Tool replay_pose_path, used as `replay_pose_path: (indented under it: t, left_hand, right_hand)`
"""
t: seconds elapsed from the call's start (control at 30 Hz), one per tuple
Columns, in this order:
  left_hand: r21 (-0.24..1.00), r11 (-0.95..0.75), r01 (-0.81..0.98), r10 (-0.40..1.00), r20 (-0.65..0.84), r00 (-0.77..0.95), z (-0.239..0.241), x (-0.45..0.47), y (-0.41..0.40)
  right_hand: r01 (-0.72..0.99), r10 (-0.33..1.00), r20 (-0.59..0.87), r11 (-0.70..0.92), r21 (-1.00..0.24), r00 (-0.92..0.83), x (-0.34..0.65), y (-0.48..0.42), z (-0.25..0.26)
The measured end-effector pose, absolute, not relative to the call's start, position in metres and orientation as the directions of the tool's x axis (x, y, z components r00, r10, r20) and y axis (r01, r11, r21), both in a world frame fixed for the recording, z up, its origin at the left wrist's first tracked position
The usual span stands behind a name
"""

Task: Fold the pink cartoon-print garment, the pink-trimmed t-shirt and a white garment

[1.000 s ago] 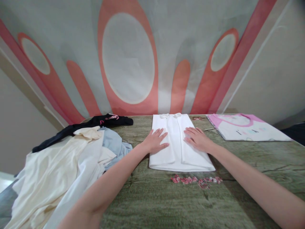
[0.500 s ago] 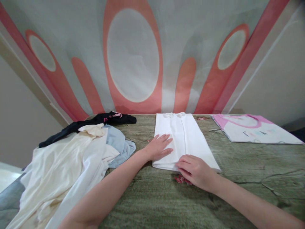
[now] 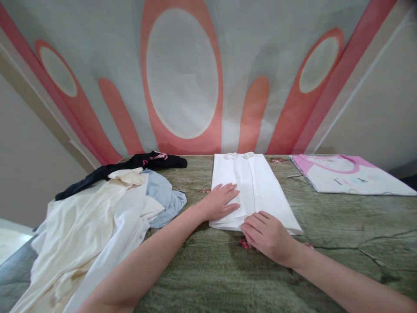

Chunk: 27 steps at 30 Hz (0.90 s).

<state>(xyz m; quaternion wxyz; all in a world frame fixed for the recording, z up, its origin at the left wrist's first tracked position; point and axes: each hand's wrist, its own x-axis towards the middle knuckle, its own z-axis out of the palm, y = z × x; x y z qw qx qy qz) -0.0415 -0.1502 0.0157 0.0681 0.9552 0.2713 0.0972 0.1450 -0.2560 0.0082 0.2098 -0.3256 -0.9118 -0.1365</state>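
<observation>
A white garment [image 3: 257, 187], folded into a long narrow strip, lies on the green patterned tabletop [image 3: 342, 230] in front of me. My left hand [image 3: 221, 202] rests flat on its near left part, fingers spread. My right hand [image 3: 265, 234] is at the garment's near edge, fingers together and curled against the hem; whether they grip the cloth is hidden.
A heap of cream, white and pale blue clothes [image 3: 97, 226] with a black garment [image 3: 130, 167] fills the left side. A folded pink-and-white shirt [image 3: 348, 178] lies at the far right. A wall hanging with red shapes [image 3: 182, 74] rises behind the table.
My right hand has slid from the middle of the white garment down to its near edge. My left hand has stayed flat on the cloth.
</observation>
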Motion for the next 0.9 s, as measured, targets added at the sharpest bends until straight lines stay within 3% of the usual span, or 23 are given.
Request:
replay_pose_path:
  t: [0.13, 0.27, 0.43, 0.67, 0.9]
  left_hand:
    - [0.202, -0.859, 0.47, 0.502, 0.158, 0.85, 0.031, -0.039, -0.158]
    - [0.245, -0.838, 0.487, 0.514, 0.059, 0.856, 0.052, -0.041, -0.173]
    - [0.136, -0.841, 0.523, 0.521, -0.053, 0.852, 0.06, -0.059, -0.198]
    - [0.079, -0.845, 0.528, 0.528, -0.025, 0.849, 0.06, -0.085, -0.219]
    - [0.08, -0.867, 0.492, 0.498, 0.085, 0.863, 0.049, -0.096, -0.223]
  right_hand:
    - [0.638, 0.539, 0.417, 0.757, 0.142, -0.732, 0.147, -0.257, 0.006]
    - [0.62, 0.529, 0.413, 0.775, 0.121, -0.741, 0.149, -0.256, 0.002]
    - [0.624, 0.564, 0.378, 0.78, 0.048, -0.734, 0.147, -0.256, 0.003]
    - [0.594, 0.597, 0.253, 0.799, -0.095, -0.761, 0.162, -0.254, 0.026]
    - [0.682, 0.699, 0.293, 0.71, -0.173, -0.653, 0.208, -0.265, 0.023]
